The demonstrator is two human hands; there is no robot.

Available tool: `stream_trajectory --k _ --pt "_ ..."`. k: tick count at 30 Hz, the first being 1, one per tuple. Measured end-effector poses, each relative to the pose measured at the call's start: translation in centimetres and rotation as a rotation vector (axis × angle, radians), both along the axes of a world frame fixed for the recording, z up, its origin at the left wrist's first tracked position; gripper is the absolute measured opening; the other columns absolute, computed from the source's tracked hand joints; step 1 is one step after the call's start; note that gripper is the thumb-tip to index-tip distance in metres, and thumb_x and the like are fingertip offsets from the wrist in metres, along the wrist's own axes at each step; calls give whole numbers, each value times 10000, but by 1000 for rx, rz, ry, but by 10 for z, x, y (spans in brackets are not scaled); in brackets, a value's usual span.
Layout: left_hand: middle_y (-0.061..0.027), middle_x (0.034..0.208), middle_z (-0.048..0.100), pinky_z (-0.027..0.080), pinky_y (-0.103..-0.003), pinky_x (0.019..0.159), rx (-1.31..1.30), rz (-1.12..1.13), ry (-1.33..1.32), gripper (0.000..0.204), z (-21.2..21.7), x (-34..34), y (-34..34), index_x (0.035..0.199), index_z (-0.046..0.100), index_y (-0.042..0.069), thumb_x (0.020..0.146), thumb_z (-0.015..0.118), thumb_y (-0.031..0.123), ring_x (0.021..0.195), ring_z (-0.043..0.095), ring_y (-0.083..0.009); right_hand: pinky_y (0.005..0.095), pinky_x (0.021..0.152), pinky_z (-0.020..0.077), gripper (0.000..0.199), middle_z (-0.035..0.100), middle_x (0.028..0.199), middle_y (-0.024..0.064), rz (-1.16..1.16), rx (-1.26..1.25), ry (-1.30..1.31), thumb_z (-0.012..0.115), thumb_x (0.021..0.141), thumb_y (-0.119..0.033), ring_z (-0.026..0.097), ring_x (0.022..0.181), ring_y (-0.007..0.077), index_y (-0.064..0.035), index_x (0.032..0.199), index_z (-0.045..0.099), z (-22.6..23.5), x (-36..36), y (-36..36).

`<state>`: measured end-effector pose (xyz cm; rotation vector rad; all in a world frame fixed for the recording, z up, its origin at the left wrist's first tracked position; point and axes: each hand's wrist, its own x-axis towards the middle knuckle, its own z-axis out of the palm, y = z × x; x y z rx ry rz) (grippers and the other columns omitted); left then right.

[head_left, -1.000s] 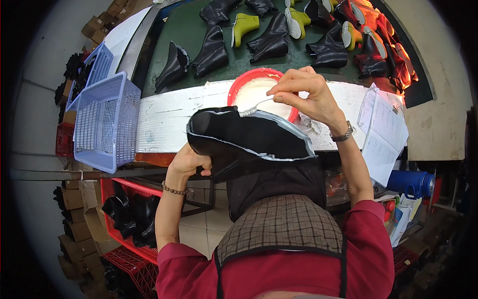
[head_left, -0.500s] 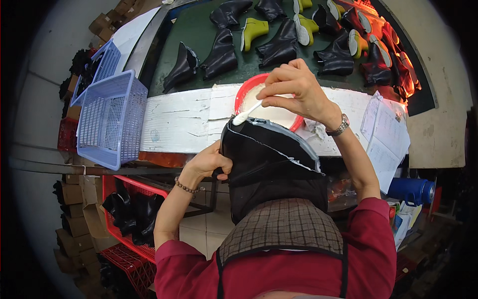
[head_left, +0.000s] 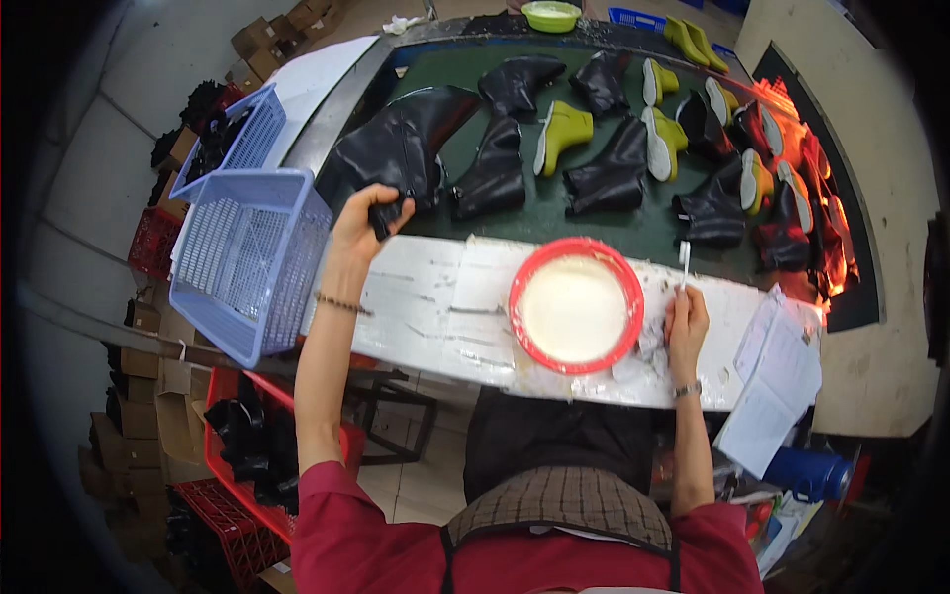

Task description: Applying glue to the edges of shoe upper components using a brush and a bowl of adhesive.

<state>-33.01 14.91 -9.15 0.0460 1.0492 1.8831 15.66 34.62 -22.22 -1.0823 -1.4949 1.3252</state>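
At the left of the green work surface [head_left: 614, 230], my left hand [head_left: 368, 220] is closed on the shaft end of a black boot upper [head_left: 401, 139], its toe pointing away to the right. Upright in the fingers of my right hand [head_left: 687, 322] is a white toothbrush [head_left: 684, 259], bristle end up. That hand is just right of a red-rimmed bowl [head_left: 518, 315] of creamy white liquid. The bowl stands on a stained white board [head_left: 421, 317]. More black boot uppers [head_left: 492, 173] and yellow-green boot pieces with pale soles [head_left: 564, 134] lie beyond.
Blue plastic baskets [head_left: 213, 297] stand left of the board. Below them are red crates [head_left: 237, 515], one with black boots. Papers [head_left: 767, 381] hang over the right front edge, above a blue flask [head_left: 807, 475]. An orange-red glow [head_left: 841, 262] lights the surface's right end.
The boot upper has gone from in front of my body to the far left of the green surface. My right hand has drawn the brush off its edge and moved right, past the bowl.
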Motion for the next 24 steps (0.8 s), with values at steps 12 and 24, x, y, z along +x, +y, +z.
stream_trajectory --k 12,24 --pt "-185 1061 633 669 -510 819 12 362 132 110 -80 -225 223 1029 597 -84 946 646 -31 953 676 -321 186 448 290 163 546 721 -39 -65 -50 -46 532 1057 -143 394 517 10 -16 1121 611 -2 -4 -6" --pt "-232 1625 311 360 -522 1144 -452 -490 1622 1174 -46 -133 99 1634 87 48 796 853 347 1456 385 -378 169 414 255 176 500 704 -60 -96 -76 -98 514 1078 -186 344 482 -11 -43 1136 600 4 -3 -5"
